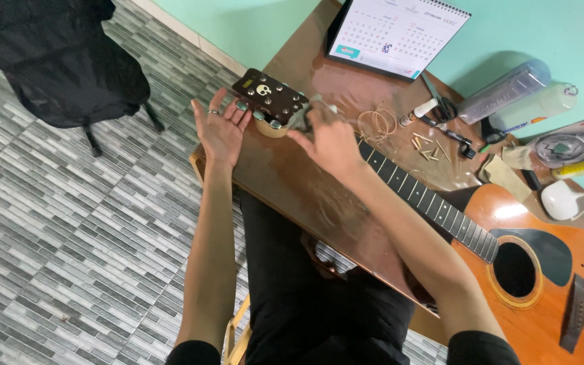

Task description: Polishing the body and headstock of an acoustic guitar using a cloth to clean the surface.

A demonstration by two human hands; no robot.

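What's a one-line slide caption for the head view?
Left hand steadies an acoustic guitar's headstock on a brown table while the right hand presses a cloth against it.

brown table with guitar and small parts

the brown glossy table [292, 182] stands on a grey patterned tile floor [69, 236] and carries an acoustic guitar [535, 284] laid flat, its dark headstock [268, 96] near the table's far left corner and its orange body at the right end. a desk calendar [397, 34] stands at the far edge. a coil of guitar strings [376, 124] lies just beside the neck, near a group of small pale pins [427, 149], a small white bottle [419, 112] and dark hand tools [451, 132]. a clear cylindrical container [505, 88], a yellow tube [579, 167] and a white rounded object [561, 201] lie at the right side.
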